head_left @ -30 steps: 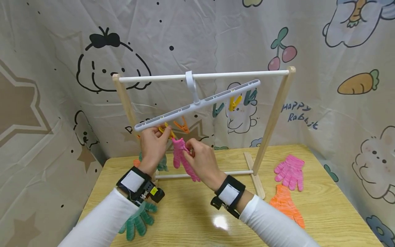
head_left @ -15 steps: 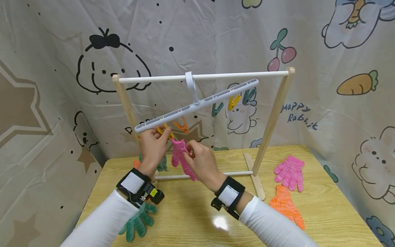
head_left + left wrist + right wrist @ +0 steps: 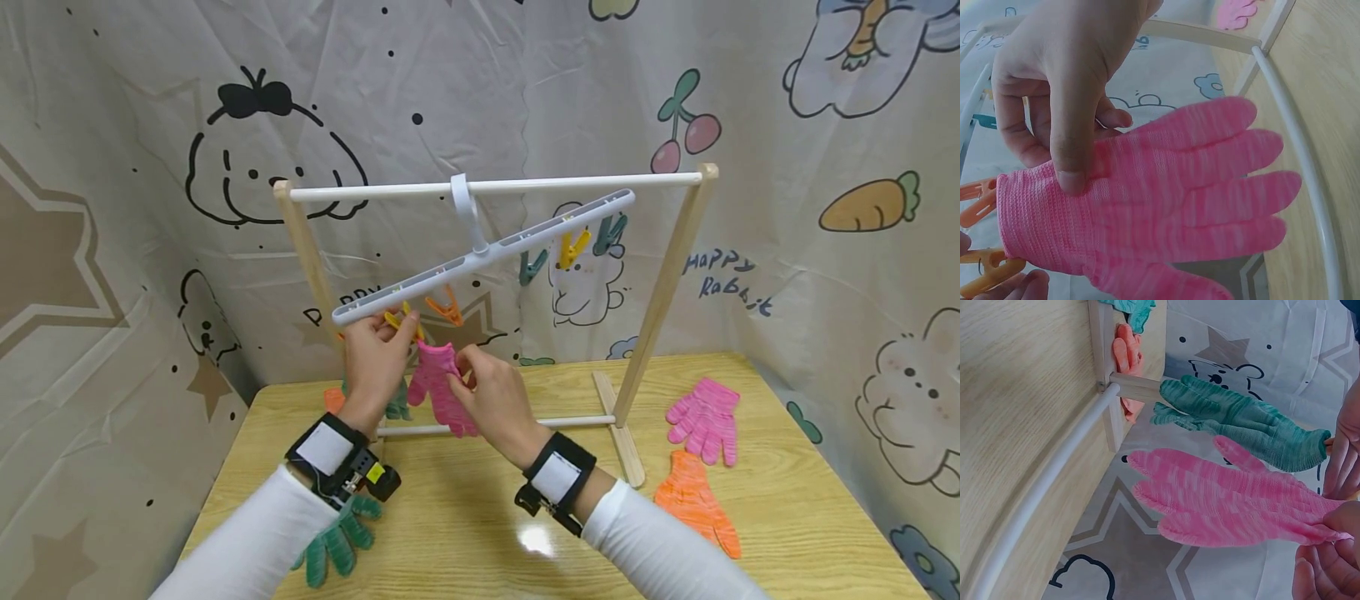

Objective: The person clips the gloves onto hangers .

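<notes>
A pink knit glove [image 3: 438, 387] hangs fingers down below the left arm of a pale grey clip hanger [image 3: 517, 243]. My left hand [image 3: 375, 358] pinches a yellow clothespin [image 3: 405, 320] whose jaws meet one corner of the glove's cuff. In the left wrist view this clothespin [image 3: 991, 270] sits at the cuff edge, left fingertips just under it. My right hand [image 3: 495, 396] holds the glove near the cuff's other side between thumb and fingers. Close to that corner is an orange clothespin [image 3: 979, 201]. A green glove [image 3: 1247, 425] hangs behind my left hand.
The tilted hanger hooks over the white top rod [image 3: 585, 182] of a wooden rack. Teal [image 3: 611, 235] and yellow [image 3: 574, 248] clothespins dangle at its right. On the table lie a pink glove [image 3: 703, 421], an orange glove [image 3: 697, 502] and a green glove [image 3: 341, 542].
The pink glove has turned to show more of its width, its fingers swinging left. Hanger and left hand have shifted slightly right; both hands keep their hold.
</notes>
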Demonstrator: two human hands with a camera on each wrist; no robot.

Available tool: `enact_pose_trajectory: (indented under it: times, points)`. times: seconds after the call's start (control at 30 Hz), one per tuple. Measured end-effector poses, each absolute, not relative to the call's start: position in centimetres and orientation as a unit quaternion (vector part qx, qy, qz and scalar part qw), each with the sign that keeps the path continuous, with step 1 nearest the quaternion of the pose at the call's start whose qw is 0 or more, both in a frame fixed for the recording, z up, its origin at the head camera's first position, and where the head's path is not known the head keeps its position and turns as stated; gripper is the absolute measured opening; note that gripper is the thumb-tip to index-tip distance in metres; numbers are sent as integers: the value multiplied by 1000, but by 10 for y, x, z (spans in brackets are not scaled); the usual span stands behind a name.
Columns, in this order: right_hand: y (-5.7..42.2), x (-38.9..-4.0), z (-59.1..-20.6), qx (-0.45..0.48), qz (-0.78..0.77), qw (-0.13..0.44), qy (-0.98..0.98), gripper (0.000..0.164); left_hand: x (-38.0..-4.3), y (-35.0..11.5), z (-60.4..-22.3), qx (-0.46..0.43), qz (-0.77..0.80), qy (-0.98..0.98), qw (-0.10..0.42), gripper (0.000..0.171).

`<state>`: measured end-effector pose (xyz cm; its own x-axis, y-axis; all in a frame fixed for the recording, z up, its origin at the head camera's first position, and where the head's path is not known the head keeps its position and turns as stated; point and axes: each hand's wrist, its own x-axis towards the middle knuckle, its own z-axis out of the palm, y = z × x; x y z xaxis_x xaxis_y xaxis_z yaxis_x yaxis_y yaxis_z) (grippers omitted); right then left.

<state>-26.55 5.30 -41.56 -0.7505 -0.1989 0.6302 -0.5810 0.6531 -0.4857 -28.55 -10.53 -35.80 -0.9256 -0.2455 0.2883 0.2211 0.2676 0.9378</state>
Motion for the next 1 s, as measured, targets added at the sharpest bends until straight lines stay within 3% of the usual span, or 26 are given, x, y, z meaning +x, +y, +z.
enact_pose_trajectory:
  times: [0.2, 1.0]
  points:
    - [53, -265, -419, 222, 352, 261, -871, 14, -284, -106, -365, -2, -619, -766, 175, 22]
    - [54, -263, -432, 209, 335, 233, -889, 13, -277, -111, -383, 8, -531, -841, 105, 47]
